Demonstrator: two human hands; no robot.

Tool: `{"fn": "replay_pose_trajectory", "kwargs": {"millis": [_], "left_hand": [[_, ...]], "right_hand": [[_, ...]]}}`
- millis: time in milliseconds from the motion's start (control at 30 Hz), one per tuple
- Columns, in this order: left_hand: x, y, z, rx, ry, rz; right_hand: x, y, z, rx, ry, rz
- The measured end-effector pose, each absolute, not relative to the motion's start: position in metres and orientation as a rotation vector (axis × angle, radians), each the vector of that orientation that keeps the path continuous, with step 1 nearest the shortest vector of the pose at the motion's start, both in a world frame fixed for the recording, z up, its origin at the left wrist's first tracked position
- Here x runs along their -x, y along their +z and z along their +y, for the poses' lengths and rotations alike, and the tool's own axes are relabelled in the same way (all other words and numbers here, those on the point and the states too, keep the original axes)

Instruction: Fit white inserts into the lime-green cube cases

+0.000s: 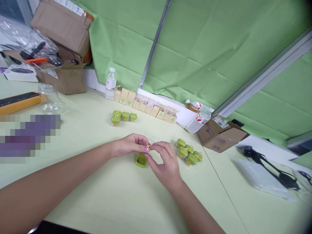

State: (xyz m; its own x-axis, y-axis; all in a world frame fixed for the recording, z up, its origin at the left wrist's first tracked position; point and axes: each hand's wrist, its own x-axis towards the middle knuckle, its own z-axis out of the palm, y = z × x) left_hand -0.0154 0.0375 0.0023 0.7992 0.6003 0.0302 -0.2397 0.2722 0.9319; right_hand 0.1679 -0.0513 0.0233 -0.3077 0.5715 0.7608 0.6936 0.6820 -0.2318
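Note:
My left hand point(131, 145) pinches a small yellow piece point(149, 147) between thumb and forefinger; its exact kind is too small to make out. From the other side the fingertips of my right hand point(166, 164) close on the same piece. Just below the fingers an open green lid point(141, 160) lies hollow side up on the table. Behind the fingertips a clear plastic case point(155, 139) shows only in part. To the right of my right hand stand several small clear cases with green lids and yellow loops point(192, 158). Another group of green-lidded cases point(116, 119) stands farther back on the left.
A row of small cardboard boxes point(143, 105) lines the table's back edge, beside an upright water bottle point(110, 84). More bottles point(198, 122) lean by a carton point(215, 135) at right. Farther left are a clear jar point(50, 100), a power strip point(19, 102) and an open carton point(67, 78).

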Motion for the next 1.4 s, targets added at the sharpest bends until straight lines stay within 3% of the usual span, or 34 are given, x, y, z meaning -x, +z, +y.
{"fn": "replay_pose_trajectory", "kwargs": {"millis": [467,867,1133,1400], "left_hand": [[0.012,0.005,0.033,-1.280,0.615,0.426],[0.009,0.005,0.030,-1.338,0.701,0.430],[0.024,0.007,0.030,-1.998,0.515,0.513],[0.025,0.012,0.022,-2.264,0.431,0.547]], "right_hand": [[-0.171,0.018,-0.051,0.990,-0.262,-2.018],[-0.173,0.023,-0.051,1.102,-0.107,-1.924],[-0.181,0.012,-0.039,1.174,0.305,-1.514],[-0.180,0.013,-0.041,1.200,0.274,-1.600]]}}
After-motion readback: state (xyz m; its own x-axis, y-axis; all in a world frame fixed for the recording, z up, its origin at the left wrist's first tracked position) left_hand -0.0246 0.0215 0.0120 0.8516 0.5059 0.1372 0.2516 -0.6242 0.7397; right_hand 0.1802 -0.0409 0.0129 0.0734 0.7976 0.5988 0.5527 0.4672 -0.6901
